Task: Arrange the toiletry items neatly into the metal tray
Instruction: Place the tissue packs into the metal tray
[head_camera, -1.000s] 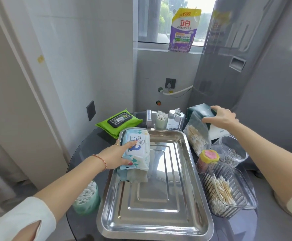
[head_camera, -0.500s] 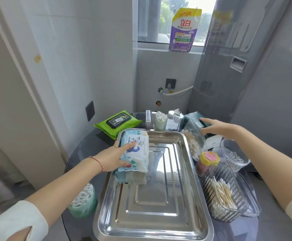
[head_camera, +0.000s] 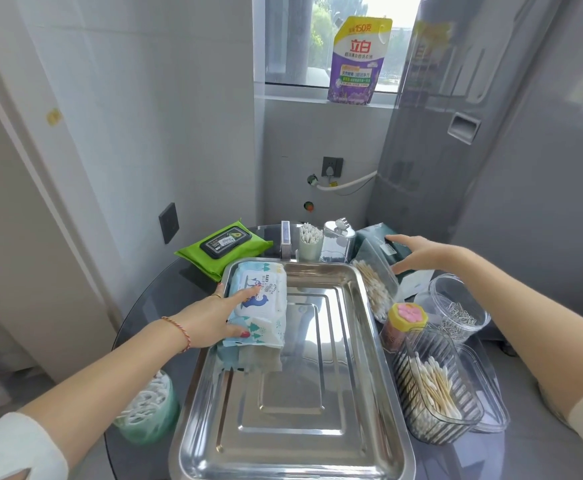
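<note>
The metal tray (head_camera: 293,407) lies in the middle of a round glass table. A blue-and-white baby wipes pack (head_camera: 266,299) sits in the tray's far left corner on top of another flat pack. My left hand (head_camera: 214,317) grips it, fingers on top and thumb at its near edge. My right hand (head_camera: 418,252) hovers with fingers spread over a dark green pack (head_camera: 369,237) beyond the tray's far right corner. A clear bag of cotton swabs (head_camera: 375,289) leans against that pack.
Right of the tray stand a ribbed box of swabs (head_camera: 432,386), a yellow pink-lidded pot (head_camera: 404,323) and a jar of paper clips (head_camera: 456,310). Behind it are a green wipes pack (head_camera: 224,247), a swab cup (head_camera: 309,239) and a clear jar (head_camera: 338,242). A green swab tub (head_camera: 148,407) sits left.
My right hand let go of the dark green pack, which now lies lower, and hovers open over it. My left hand stays on the baby wipes pack.
</note>
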